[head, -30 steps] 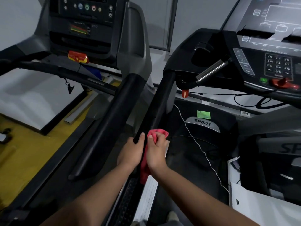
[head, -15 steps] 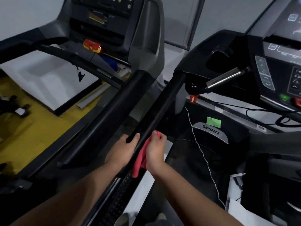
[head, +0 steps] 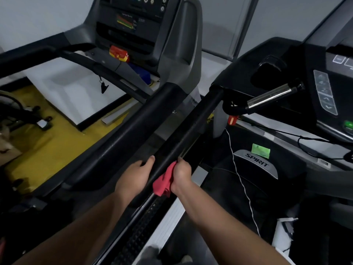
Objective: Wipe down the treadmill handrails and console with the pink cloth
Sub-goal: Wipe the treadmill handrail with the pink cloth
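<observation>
Two hands work the near end of one black handrail (head: 193, 127), which runs up and away toward the right treadmill's console (head: 332, 88). In the head view, the only view given, the right hand (head: 181, 175) sits on the rail's right flank with its fingers curled tight around the pink cloth (head: 163, 181); the cloth is bunched between palm and rail, and a loose tail hangs below the hand toward the ribbed foot rail (head: 139, 232). The left hand (head: 133, 178) rests on the rail's left flank, fingers loosely extended along it, gripping nothing that I can see, thumb hidden.

Most of the rail above the hands looks yet to be wiped, and the console beyond it too, so I judge the task early.

Risks from here: the dangling tail could snag on the ribbed edge below and pull the cloth free. Farther up, beside the rail's top, a red safety clip (head: 233, 119) and its thin white cord (head: 236, 169) hang close; a long careless stroke could catch them. A bunched cloth also touches little surface, leaving the rail's underside missed.
</observation>
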A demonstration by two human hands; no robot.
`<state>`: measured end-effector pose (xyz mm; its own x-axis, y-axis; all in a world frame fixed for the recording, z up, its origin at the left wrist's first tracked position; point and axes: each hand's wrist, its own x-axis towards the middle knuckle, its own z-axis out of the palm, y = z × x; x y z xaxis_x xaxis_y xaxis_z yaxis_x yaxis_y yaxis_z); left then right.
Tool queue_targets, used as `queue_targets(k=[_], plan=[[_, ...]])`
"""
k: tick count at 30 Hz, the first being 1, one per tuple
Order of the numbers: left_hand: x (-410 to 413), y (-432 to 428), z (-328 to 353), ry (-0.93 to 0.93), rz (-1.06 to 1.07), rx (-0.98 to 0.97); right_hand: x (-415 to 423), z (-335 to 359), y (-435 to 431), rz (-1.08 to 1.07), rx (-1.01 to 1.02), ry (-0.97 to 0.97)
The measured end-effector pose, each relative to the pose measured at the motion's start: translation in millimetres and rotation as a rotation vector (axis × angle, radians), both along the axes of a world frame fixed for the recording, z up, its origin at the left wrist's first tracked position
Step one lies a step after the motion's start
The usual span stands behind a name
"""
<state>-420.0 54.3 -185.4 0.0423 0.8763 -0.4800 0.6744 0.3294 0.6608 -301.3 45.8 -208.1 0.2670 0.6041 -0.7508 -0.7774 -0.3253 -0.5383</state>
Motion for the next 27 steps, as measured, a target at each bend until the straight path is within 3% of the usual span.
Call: queue_targets(k=[6, 9, 11, 19, 21, 25, 27], plan=[[4.1, 13.1, -5.0, -0.027, 0.036, -0.138, 2.9, -2.4, 10.5, -0.075, -0.048, -0.398], [1.9, 14.3, -10.6, -0.027, 0.006, -0.151, 9.2, -5.2, 6.9, 0.017, 0.001, -0.313], [0.6, 13.9, -13.0, -0.043, -0.008, -0.160, 8.9, -1.9, 5.4, 0.031, 0.015, -0.361], [-2.2, 16.5, -15.7, -0.112, -0.097, -0.145, 5.4, 18.1, 2.6, -0.057, 0.099, -1.095], [-2.6, 18.4, -19.2, -0.137, -0.106, -0.179, 11.9, 12.9, 11.4, -0.093, 0.094, -1.128], [-3.9, 17.9, -19.9, -0.176, -0.090, -0.190, 15.1, 4.1, 20.3, -0.158, 0.036, -0.925], [-4.1, 18.5, -22.4, -0.202, -0.084, -0.182, 6.4, 11.1, 12.6, -0.138, 0.050, -0.974]])
